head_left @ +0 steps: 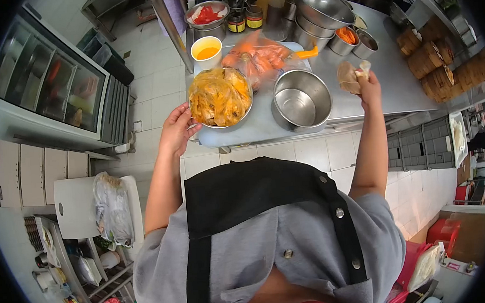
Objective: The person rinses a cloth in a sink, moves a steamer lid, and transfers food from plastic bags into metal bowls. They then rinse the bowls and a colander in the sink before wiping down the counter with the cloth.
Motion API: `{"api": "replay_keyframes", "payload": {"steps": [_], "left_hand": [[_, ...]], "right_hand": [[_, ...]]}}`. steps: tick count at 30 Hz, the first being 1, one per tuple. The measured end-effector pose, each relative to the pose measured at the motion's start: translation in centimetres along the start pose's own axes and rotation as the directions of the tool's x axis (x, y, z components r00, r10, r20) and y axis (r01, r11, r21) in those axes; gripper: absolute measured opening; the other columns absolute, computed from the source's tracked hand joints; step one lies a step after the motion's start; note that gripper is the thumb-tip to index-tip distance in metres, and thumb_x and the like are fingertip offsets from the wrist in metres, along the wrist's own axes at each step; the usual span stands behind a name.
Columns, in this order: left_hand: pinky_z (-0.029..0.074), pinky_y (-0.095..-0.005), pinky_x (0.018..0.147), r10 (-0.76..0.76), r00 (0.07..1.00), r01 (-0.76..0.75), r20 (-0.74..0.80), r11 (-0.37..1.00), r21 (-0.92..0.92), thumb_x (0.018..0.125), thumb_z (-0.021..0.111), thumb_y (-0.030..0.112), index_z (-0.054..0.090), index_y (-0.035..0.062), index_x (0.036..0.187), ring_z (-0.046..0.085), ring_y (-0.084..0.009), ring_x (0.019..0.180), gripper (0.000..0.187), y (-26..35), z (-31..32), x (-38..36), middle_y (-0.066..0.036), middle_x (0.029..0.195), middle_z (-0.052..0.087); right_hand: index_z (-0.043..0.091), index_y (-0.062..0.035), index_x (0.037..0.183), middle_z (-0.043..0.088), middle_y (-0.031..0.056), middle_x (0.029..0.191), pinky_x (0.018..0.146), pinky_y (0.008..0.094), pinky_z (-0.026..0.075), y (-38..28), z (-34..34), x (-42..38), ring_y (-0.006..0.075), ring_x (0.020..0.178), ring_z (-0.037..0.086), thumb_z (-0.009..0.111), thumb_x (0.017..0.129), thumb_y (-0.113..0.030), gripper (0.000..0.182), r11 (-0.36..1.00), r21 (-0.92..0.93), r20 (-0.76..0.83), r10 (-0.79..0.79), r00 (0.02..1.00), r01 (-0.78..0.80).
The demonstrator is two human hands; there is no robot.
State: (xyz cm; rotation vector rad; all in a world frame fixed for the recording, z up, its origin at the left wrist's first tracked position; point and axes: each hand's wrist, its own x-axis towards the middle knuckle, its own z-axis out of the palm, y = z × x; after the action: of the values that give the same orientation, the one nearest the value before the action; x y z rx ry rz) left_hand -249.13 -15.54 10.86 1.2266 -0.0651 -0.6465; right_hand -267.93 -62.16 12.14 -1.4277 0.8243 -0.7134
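Note:
At the left of the counter, a metal bowl (231, 125) holds a clear plastic bag of yellow-orange marinated food (220, 97), perhaps meat pieces. My left hand (178, 129) has its fingers curled against the bowl's left side. An uncovered metal pot (301, 99) stands to the right of the bowl, with only its bare bottom showing inside. Farther right, my right hand (370, 90) is closed on a small clear plastic bag (349, 78) with something pale brown in it, held above the counter. Behind the bowl lies a larger plastic bag of orange-red pieces (256, 59).
A white tub of orange liquid (207, 52) stands behind the bowl. A yellow handle (307, 53) sticks out beside the large bag. Stacked metal bowls (322, 5), a pot of orange strips (346, 36) and bamboo steamers (428, 59) line the back and right. A metal post (169, 25) rises at left.

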Motion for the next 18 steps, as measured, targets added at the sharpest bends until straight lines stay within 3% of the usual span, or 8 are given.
{"api": "replay_keyframes", "payload": {"steps": [2,8,11,12,14,15,17,18], "left_hand": [[0.05,-0.0278,0.069,-0.013,0.999,0.015,-0.034,0.999,0.033,0.088,0.05,0.015,0.039,-0.0003,0.123,0.052,-0.0124,0.08,0.039,-0.3,-0.1,0.3,-0.006,0.096,0.053],[0.051,-0.0277,0.067,-0.021,1.0,0.019,0.023,0.998,0.067,0.086,0.051,0.01,0.036,0.0019,0.127,0.054,-0.0117,0.078,0.044,-0.3,-0.9,1.8,-0.003,0.093,0.052],[0.051,-0.0287,0.067,-0.056,0.997,0.052,0.052,0.996,0.071,0.083,0.051,0.007,0.035,0.003,0.128,0.055,-0.0124,0.08,0.048,0.4,-0.9,2.0,-0.003,0.092,0.052],[0.051,-0.0287,0.067,-0.058,0.997,0.054,0.057,0.996,0.07,0.083,0.051,0.007,0.035,0.003,0.128,0.055,-0.0124,0.08,0.048,0.7,-0.8,2.0,-0.003,0.092,0.052],[0.051,-0.0293,0.068,-0.097,0.992,0.084,0.084,0.986,0.141,0.08,0.05,0.006,0.034,0.0024,0.129,0.055,-0.0131,0.082,0.052,1.5,-0.6,2.1,-0.003,0.092,0.052],[0.051,-0.0293,0.068,-0.101,0.991,0.087,0.091,0.986,0.143,0.08,0.05,0.006,0.034,0.0024,0.129,0.055,-0.0131,0.082,0.052,1.7,-0.6,2.2,-0.003,0.092,0.052],[0.05,-0.0298,0.069,-0.114,0.987,0.093,0.109,0.979,0.181,0.079,0.05,0.006,0.034,0.0033,0.13,0.056,-0.0139,0.081,0.053,2.0,-0.8,2.7,-0.004,0.093,0.052],[0.05,-0.0298,0.069,-0.119,0.986,0.095,0.121,0.978,0.184,0.079,0.05,0.006,0.034,0.0033,0.13,0.056,-0.0139,0.081,0.053,2.1,-1.0,3.1,-0.004,0.093,0.052]], "right_hand": [[0.057,-0.0045,0.103,0.059,0.0036,0.09,0.067,0.0226,0.046,-2.4,0.0,-1.8,0.0099,0.077,0.056,0.051,0.081,-0.005,0.023,0.959,0.052,0.065,-0.282,0.957,0.279],[0.056,-0.0009,0.1,0.058,0.0041,0.09,0.072,0.0228,0.044,-8.0,4.7,-11.3,0.0091,0.08,0.054,0.049,0.077,0.001,0.025,0.86,-0.17,0.19,-0.45,0.873,0.48],[0.057,-0.0025,0.1,0.058,0.013,0.102,0.081,0.0347,0.044,-4.8,7.3,-11.7,0.0293,0.094,0.056,0.06,0.07,0.0,0.03,0.411,-0.481,0.468,-0.626,0.623,0.774],[0.057,-0.0025,0.1,0.058,0.013,0.102,0.081,0.0347,0.044,-4.5,8.1,-12.3,0.0293,0.094,0.056,0.06,0.07,0.0,0.03,0.41,-0.485,0.466,-0.626,0.625,0.772],[0.058,-0.0027,0.098,0.058,0.0142,0.101,0.084,0.0365,0.043,-4.2,9.7,-13.6,0.0328,0.094,0.054,0.059,0.071,-0.001,0.028,0.031,-0.557,0.743,-0.427,0.515,0.83],[0.058,-0.0027,0.098,0.058,0.0142,0.101,0.084,0.0365,0.043,-4.5,10.7,-13.9,0.0328,0.094,0.054,0.059,0.071,-0.001,0.028,0.031,-0.565,0.739,-0.427,0.522,0.825],[0.059,-0.0026,0.097,0.059,0.0143,0.097,0.08,0.0351,0.044,-5.8,12.7,-13.9,0.0309,0.092,0.056,0.057,0.074,-0.003,0.023,0.487,-0.371,0.61,-0.514,0.603,0.791],[0.059,-0.0026,0.097,0.059,0.0143,0.097,0.08,0.0351,0.044,-6.4,13.6,-14.4,0.0309,0.092,0.056,0.057,0.074,-0.003,0.023,0.486,-0.381,0.603,-0.514,0.61,0.787]]}}
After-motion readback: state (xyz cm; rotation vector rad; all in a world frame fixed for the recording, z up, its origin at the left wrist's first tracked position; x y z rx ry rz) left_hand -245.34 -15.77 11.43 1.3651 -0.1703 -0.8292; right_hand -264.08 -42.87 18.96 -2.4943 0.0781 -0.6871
